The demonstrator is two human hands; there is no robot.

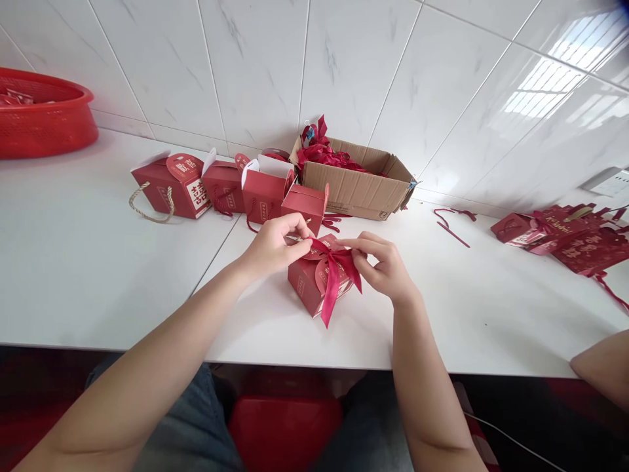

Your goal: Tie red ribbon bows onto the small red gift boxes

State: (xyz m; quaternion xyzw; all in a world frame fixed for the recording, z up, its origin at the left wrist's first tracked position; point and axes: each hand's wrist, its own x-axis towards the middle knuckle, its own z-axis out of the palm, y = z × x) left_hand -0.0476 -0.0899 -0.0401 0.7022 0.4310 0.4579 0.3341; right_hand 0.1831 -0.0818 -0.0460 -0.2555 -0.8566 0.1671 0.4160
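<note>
A small red gift box (307, 283) stands on the white table in front of me. On its top lies a red ribbon (332, 288) tied in a bow, with two tails hanging down over the box's near side. My left hand (281, 248) pinches the ribbon's left loop between thumb and fingertips, at the upper left of the box. At the right side of the bow, my right hand (381, 263) pinches the ribbon between thumb and forefinger. The underside of the bow's knot is hidden.
Several red boxes (265, 193) stand behind to the left, beside a cardboard box (354, 190) of red ribbons. A red basket (46, 128) sits far left. Loose cords (453, 233) and more red boxes (572, 239) lie right. Another person's arm (607, 367) rests at the right edge.
</note>
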